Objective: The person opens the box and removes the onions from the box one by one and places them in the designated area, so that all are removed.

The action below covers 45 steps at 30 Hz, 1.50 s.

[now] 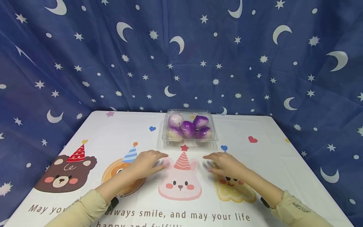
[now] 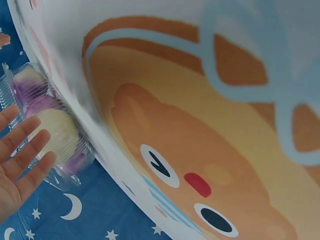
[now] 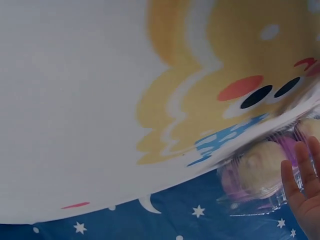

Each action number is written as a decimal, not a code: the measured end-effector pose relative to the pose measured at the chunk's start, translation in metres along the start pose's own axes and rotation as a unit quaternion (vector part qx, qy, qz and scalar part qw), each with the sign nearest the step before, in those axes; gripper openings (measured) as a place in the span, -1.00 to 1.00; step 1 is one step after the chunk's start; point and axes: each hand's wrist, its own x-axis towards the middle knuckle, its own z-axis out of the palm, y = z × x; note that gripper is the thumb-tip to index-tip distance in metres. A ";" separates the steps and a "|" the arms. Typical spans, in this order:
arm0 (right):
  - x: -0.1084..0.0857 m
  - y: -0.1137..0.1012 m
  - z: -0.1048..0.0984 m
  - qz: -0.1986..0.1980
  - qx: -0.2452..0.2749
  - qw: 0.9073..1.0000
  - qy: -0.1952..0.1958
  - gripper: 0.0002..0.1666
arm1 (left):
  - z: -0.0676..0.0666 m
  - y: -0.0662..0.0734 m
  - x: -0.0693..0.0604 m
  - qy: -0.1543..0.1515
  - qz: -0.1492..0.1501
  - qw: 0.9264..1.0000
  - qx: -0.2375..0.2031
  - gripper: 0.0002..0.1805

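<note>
A clear plastic clamshell box (image 1: 188,138) stands near the back of the table. Several round purple-and-white items, perhaps toy vegetables such as onions or turnips (image 1: 187,128), show through its lid. My left hand (image 1: 147,163) hovers in front of the box to its left, fingers extended and holding nothing. Opposite it, my right hand (image 1: 227,164) is likewise held above the cloth with loose, straight fingers. Both hands are apart from the box. Spread fingers of the left hand (image 2: 22,165) show in the left wrist view, and the right hand (image 3: 305,195) appears in the right wrist view.
A white tablecloth (image 1: 130,126) printed with cartoon animals and lettering covers the table. Behind it and along both sides hangs a dark blue curtain (image 1: 198,50) with moons and stars. The table's back edge lies just behind the box.
</note>
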 end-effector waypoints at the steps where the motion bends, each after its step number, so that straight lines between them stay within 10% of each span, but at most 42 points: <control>1: 0.002 -0.001 0.000 -0.004 0.000 1.000 0.003 -0.49 | -0.001 0.000 0.000 0.004 -0.004 1.000 -0.003 -0.61; 21: 0.037 -0.014 -0.009 0.002 0.072 0.992 0.099 -0.63 | -0.009 -0.007 0.017 0.092 -0.093 0.990 -0.048 -0.66; 32: 0.079 -0.027 -0.017 -0.035 0.096 0.980 0.170 -0.64 | -0.010 -0.026 0.030 0.183 -0.200 0.943 -0.195 -0.68; 45: 0.110 -0.034 -0.006 -0.039 0.102 0.979 0.173 -0.63 | 0.001 -0.037 0.043 0.154 -0.249 0.907 -0.303 -0.66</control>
